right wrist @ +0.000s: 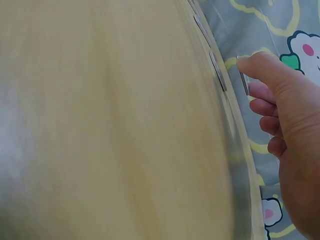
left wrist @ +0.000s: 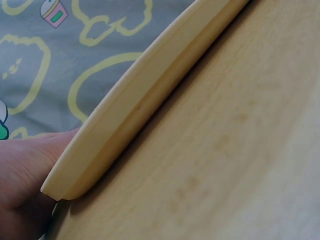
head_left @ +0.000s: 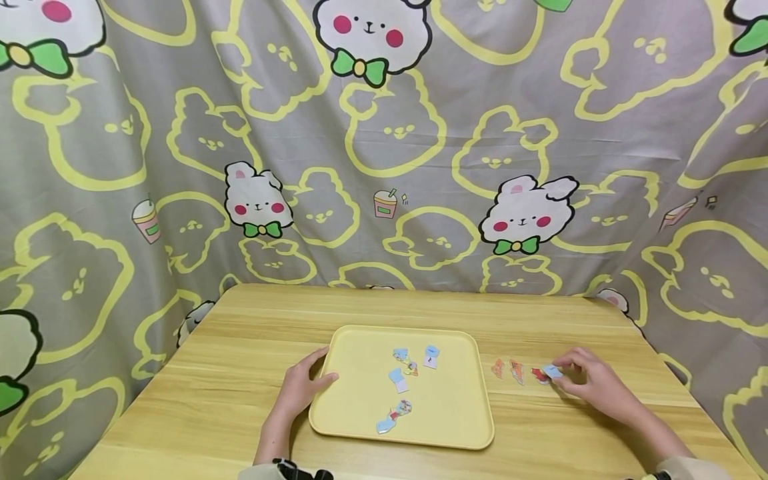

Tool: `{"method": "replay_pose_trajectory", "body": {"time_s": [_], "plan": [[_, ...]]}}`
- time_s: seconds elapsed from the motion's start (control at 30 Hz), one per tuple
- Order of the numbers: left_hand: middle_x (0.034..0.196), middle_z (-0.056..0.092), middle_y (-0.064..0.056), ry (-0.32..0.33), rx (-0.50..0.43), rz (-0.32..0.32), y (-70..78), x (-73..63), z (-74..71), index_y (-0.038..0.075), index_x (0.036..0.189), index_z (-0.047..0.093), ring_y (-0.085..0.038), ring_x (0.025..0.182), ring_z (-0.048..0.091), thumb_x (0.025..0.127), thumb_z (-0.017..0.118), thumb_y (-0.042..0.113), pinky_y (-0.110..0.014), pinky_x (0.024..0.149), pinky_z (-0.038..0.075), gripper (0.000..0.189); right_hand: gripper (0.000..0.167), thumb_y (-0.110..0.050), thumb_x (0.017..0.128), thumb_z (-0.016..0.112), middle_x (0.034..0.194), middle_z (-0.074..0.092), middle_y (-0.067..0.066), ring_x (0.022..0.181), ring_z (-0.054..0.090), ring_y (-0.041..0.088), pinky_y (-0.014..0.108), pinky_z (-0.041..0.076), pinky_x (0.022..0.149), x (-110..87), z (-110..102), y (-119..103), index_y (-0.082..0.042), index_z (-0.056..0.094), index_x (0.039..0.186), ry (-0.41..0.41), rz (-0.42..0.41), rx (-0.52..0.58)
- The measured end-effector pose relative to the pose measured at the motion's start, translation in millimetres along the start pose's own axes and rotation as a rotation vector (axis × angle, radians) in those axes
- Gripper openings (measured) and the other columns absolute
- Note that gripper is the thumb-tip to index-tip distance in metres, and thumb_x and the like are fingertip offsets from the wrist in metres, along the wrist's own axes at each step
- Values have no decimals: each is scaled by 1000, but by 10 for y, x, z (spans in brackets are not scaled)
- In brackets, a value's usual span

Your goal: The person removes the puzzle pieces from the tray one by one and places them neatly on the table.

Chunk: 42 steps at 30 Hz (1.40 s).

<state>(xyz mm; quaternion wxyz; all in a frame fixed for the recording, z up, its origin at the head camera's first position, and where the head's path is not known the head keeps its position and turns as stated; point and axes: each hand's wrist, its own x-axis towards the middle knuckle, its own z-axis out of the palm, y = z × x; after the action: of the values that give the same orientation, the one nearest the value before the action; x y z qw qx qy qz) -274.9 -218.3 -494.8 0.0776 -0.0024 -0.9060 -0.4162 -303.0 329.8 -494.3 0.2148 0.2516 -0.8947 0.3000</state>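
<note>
A yellow tray (head_left: 354, 420) lies on the wooden table, and my left hand (head_left: 303, 383) grips its left rim, thumb over the edge. The left wrist view shows the tray's side wall (left wrist: 125, 100) beside that hand (left wrist: 30, 175). Right of the tray, my right hand (head_left: 594, 380) pinches a small blue puzzle piece (head_left: 553, 371) between thumb and fingers. From the right wrist, the piece (right wrist: 243, 84) appears edge-on, held above the table. Close by its lower left lies a red puzzle piece (head_left: 539, 375), partly overlapped by the blue one in the head view.
Several puzzle pieces rest on the tray, among them a blue-and-white one (head_left: 431, 356) and a joined strip (head_left: 394, 417) near the front. Two orange pieces (head_left: 497, 368) (head_left: 517, 371) lie between tray and right hand. A patterned curtain (head_left: 384, 167) hangs behind the table (head_left: 270, 307).
</note>
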Motion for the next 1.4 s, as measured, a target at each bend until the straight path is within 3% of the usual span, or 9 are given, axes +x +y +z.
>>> {"method": "replay_pose_trajectory", "body": {"time_s": [0.77,1.17,1.4], "plan": [[142,54,-21,-8,-4,-8,-21,17,11,12,141,53,-43,135,47,86,76,25,-58,111,40,61,26,-3,72,83,82,52,-9,73,41,-2,16,33,58,-117,-129,146,-16,69,90,17,44,-39],[141,54,-23,1,-1,-2,-20,12,5,10,140,54,-44,134,47,85,76,25,-59,110,40,61,22,-6,74,82,83,52,-10,73,37,-3,14,31,59,-119,-120,162,-14,68,89,-18,38,-59],[141,55,-22,1,-1,-1,-3,13,-2,11,141,53,-43,134,47,86,76,25,-58,111,39,61,21,-8,74,83,85,54,-10,76,39,-6,13,35,62,-119,-110,183,-14,68,88,-35,36,-98]]}}
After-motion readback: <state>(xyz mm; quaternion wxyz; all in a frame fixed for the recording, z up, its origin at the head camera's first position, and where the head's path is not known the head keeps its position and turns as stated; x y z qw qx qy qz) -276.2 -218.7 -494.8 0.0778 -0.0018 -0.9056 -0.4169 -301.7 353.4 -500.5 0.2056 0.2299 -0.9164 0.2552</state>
